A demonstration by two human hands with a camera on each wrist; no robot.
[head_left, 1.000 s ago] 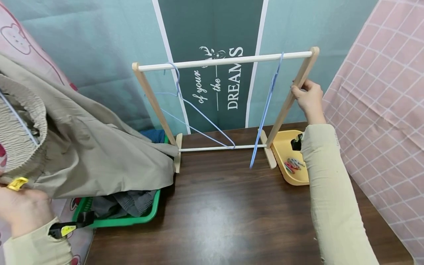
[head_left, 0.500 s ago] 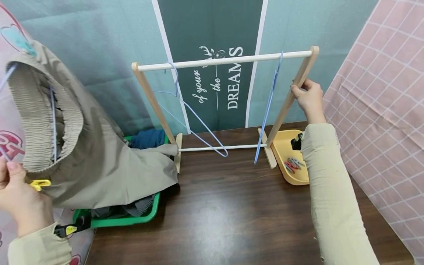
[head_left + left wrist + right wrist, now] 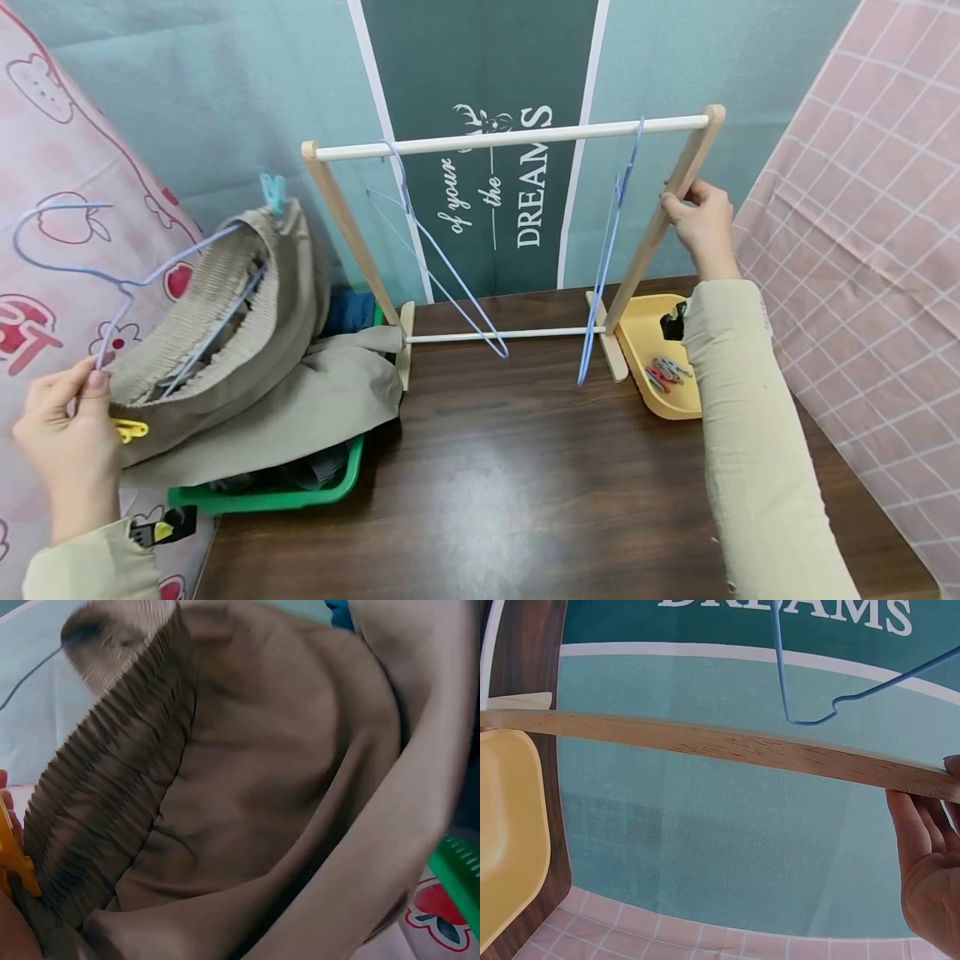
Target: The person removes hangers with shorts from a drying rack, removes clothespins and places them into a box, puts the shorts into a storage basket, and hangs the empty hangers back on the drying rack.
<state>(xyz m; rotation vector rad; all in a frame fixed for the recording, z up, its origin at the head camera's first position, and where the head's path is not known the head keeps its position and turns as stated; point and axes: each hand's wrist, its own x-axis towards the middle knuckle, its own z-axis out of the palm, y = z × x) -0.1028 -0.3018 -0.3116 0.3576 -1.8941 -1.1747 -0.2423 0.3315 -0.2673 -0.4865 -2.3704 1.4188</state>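
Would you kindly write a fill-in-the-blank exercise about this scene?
The thin blue hanger inside the khaki elastic-waisted garment is pinched by the ____ hand.
The garment overhangs a ____ plastic basket.
The rounded plastic tray is ____.
The largest word on the dark green cloth panel is ____.
Missing words: left; green; yellow; DREAMS.

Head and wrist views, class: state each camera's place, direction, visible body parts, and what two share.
Head: on the head, facing forward and down at the white-railed wooden rack; left hand, right hand and pale sleeves show.
Left wrist: on that wrist, facing the gathered taupe cloth garment; part of the left hand shows.
Right wrist: on that wrist, facing the rack's wooden upright; right hand shows.
Head and right wrist share the yellow rounded tray.
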